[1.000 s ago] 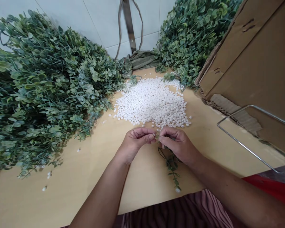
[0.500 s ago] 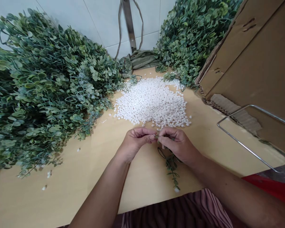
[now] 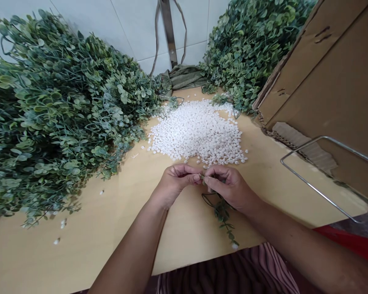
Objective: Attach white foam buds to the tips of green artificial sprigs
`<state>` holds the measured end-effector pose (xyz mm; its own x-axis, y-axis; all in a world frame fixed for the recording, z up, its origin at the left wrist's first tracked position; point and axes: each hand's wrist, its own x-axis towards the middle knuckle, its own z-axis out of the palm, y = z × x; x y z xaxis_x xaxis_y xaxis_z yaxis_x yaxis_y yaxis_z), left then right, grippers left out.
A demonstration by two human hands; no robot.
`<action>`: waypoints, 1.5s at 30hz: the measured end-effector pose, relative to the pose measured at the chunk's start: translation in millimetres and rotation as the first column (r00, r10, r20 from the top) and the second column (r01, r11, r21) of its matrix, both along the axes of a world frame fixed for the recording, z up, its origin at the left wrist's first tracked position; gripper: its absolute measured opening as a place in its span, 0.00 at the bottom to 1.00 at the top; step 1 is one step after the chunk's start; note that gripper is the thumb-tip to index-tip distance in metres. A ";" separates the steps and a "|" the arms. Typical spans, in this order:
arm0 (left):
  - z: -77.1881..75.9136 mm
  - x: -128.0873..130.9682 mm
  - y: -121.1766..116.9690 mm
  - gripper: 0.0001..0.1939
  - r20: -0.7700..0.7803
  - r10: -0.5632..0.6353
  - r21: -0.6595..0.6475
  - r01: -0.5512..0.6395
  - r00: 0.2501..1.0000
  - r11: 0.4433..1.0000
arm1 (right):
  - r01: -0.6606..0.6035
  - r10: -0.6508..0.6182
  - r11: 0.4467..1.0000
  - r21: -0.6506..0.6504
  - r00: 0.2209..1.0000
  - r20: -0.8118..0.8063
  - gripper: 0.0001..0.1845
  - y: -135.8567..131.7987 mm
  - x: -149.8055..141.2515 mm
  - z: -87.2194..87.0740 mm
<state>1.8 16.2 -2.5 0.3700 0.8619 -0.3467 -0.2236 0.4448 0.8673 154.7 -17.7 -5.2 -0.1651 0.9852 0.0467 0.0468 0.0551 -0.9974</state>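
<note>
Just swung slightly rightward at the hanging end of the sprig (image 3: pixel 223 213), probably only a small shift of grip.
Grasping the sprig in the right hand (image 3: pixel 228 185), over the bench (image 3: pixel 135 245); pinching a green tip (image 3: pixel 202 177) with the left hand (image 3: pixel 178 179), close to the white pieces (image 3: pixel 196 130).

White pieces (image 3: pixel 196 130) lie behind the hands (image 3: pixel 207 178), between 2 foliage heaps (image 3: pixel 64 106).
</note>
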 end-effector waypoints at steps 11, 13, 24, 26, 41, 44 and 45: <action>-0.4 0.0 -0.7 0.12 -0.030 -0.025 0.028 0.026 0.999 0.999 | -0.006 0.006 1.000 0.013 1.000 0.023 0.07 -1.3 -0.2 0.9; -0.9 0.1 -0.4 0.12 -0.031 -0.028 0.035 0.029 0.999 0.999 | -0.012 0.012 1.000 0.012 1.000 0.021 0.07 -1.2 -0.3 0.8; 0.5 3.4 -0.3 0.14 0.018 -0.009 0.083 0.008 1.000 0.997 | -0.046 0.043 0.999 -0.025 0.991 -0.127 0.11 4.3 1.2 3.2; 1.5 3.9 -0.7 0.14 0.009 0.012 0.107 -0.013 1.000 0.994 | -0.015 0.006 0.999 -0.046 0.984 -0.176 0.12 4.6 2.7 6.2; -7.9 2.0 -6.6 0.07 -0.525 0.194 0.643 0.236 0.829 0.728 | 0.275 -0.408 0.903 -0.329 0.789 -0.460 0.13 -24.7 54.1 19.8; -7.0 1.7 -7.6 0.07 -0.550 0.202 0.662 0.276 0.811 0.697 | 0.369 -0.443 0.895 -0.252 0.807 -0.390 0.11 -40.0 71.1 28.1; -6.3 1.7 -7.9 0.07 -0.555 0.209 0.669 0.283 0.805 0.687 | 0.406 -0.461 0.886 -0.226 0.823 -0.332 0.10 -47.7 78.8 30.0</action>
<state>3.4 8.2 -8.8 0.3609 0.9110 0.1997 0.3984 -0.3442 0.8502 233.5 -65.4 24.8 0.2824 0.9511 -0.1247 -0.3363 -0.0236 -0.9415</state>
